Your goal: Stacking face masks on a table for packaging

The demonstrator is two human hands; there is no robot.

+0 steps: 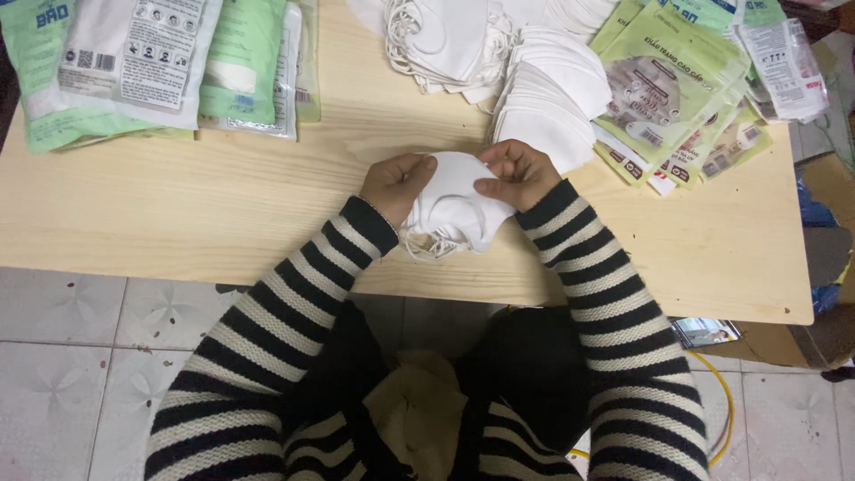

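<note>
Both my hands hold a small stack of folded white face masks [454, 200] just above the light wooden table [205, 209]. My left hand [396, 184] grips the stack's left edge, and my right hand [517, 172] pinches its right top edge. Elastic ear loops dangle from the underside of the stack. Both arms wear black-and-white striped sleeves.
A fanned row of white masks [548, 98] and a loose pile of masks [445, 40] lie behind my hands. Green-and-white empty packets [677, 85] are stacked at the right, and filled packets [160, 62] lie at the far left. Tiled floor shows below the table edge.
</note>
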